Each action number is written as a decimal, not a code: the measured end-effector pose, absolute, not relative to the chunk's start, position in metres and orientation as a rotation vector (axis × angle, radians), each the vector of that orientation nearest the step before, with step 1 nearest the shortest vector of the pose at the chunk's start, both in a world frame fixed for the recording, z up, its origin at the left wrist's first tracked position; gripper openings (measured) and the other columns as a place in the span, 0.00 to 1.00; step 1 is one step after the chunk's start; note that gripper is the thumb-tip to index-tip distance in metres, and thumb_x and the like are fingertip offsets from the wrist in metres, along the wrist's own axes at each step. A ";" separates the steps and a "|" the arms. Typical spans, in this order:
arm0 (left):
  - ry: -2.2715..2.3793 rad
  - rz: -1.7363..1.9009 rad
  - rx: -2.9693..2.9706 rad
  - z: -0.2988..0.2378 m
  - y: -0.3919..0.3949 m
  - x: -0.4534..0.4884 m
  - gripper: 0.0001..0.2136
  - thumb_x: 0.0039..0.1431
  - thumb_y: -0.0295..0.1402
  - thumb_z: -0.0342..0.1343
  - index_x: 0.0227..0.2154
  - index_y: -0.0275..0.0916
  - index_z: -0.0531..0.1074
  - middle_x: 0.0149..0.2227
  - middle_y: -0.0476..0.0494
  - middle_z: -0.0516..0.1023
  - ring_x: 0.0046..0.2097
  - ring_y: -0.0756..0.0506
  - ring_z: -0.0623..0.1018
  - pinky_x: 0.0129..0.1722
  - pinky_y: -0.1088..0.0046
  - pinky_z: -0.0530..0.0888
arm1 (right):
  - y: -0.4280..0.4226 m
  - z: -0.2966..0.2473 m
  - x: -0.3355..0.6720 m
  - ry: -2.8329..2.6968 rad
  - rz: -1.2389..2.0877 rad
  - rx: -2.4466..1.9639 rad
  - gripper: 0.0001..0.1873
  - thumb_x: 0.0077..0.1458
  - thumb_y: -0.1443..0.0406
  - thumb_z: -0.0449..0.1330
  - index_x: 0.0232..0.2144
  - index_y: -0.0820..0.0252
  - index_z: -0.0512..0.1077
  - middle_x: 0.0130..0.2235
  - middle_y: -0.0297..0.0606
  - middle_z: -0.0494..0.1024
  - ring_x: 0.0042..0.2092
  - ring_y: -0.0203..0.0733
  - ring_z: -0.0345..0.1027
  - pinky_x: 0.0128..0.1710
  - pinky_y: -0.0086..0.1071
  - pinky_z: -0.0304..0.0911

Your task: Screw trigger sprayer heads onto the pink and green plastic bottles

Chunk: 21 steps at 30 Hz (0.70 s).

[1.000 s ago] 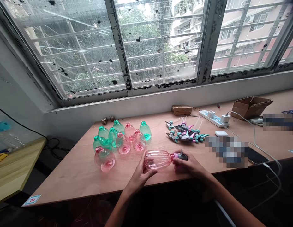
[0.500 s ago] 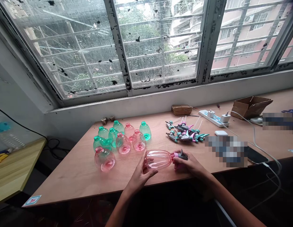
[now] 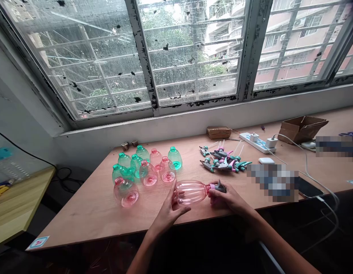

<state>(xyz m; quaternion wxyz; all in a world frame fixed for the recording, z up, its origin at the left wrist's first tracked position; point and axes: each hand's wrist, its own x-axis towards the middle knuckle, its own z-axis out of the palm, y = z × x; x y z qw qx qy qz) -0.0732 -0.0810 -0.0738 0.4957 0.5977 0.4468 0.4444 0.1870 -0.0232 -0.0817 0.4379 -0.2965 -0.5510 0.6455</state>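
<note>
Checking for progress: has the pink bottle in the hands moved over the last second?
No. The pink bottle stays on its side, equally far from the spray-head pile, left hand and right hand on it.

A pixelated patch (image 3: pixel 272 182) on the table (image 3: pixel 88 213) hid whatever lay there and covered one end of a dark phone (image 3: pixel 309 187). A second patch (image 3: pixel 337 146) masked things near the right edge, where the table itself was cut off. The left hand (image 3: pixel 167 213) covered the base of the pink bottle (image 3: pixel 192 191), and the right hand (image 3: pixel 228 198) hid much of the spray head (image 3: pixel 220 186). Both forearms ran out of the bottom edge. Two brown items (image 3: pixel 129 144) by the wall were too small to identify.
</note>
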 end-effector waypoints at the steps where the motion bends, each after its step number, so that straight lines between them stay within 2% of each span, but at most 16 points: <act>1: 1.084 1.083 1.470 -0.075 -0.081 -0.074 0.47 0.52 0.37 0.67 0.68 0.47 0.40 0.57 0.35 0.68 0.60 0.36 0.69 0.60 0.52 0.64 | -0.023 -0.082 0.187 -1.365 1.608 -0.733 0.19 0.52 0.57 0.69 0.40 0.62 0.70 0.30 0.35 0.77 0.28 0.41 0.73 0.31 0.37 0.72; 6: 1.090 1.074 1.516 -0.072 -0.084 -0.073 0.50 0.52 0.36 0.67 0.68 0.49 0.36 0.56 0.36 0.70 0.61 0.37 0.68 0.63 0.51 0.60 | -0.023 -0.083 0.188 -1.370 1.615 -0.754 0.19 0.51 0.57 0.69 0.40 0.61 0.70 0.30 0.35 0.78 0.29 0.41 0.74 0.31 0.36 0.72; 12: 1.056 1.062 1.416 -0.074 -0.081 -0.073 0.41 0.55 0.38 0.65 0.67 0.43 0.48 0.58 0.33 0.68 0.61 0.34 0.67 0.62 0.51 0.62 | -0.025 -0.079 0.188 -1.345 1.631 -0.773 0.21 0.50 0.55 0.69 0.39 0.62 0.70 0.31 0.37 0.78 0.28 0.40 0.73 0.31 0.35 0.71; 17: 1.031 1.096 1.462 -0.074 -0.081 -0.073 0.48 0.52 0.36 0.67 0.68 0.47 0.40 0.56 0.35 0.68 0.60 0.36 0.69 0.60 0.52 0.65 | -0.025 -0.079 0.188 -1.344 1.650 -0.776 0.21 0.49 0.55 0.70 0.39 0.62 0.70 0.32 0.37 0.78 0.29 0.40 0.74 0.32 0.36 0.72; 21: 1.070 1.064 1.486 -0.068 -0.084 -0.072 0.49 0.52 0.36 0.67 0.68 0.46 0.38 0.55 0.34 0.69 0.60 0.36 0.68 0.62 0.52 0.62 | -0.025 -0.078 0.188 -1.367 1.640 -0.775 0.21 0.49 0.55 0.70 0.38 0.62 0.70 0.31 0.37 0.78 0.27 0.39 0.73 0.30 0.35 0.72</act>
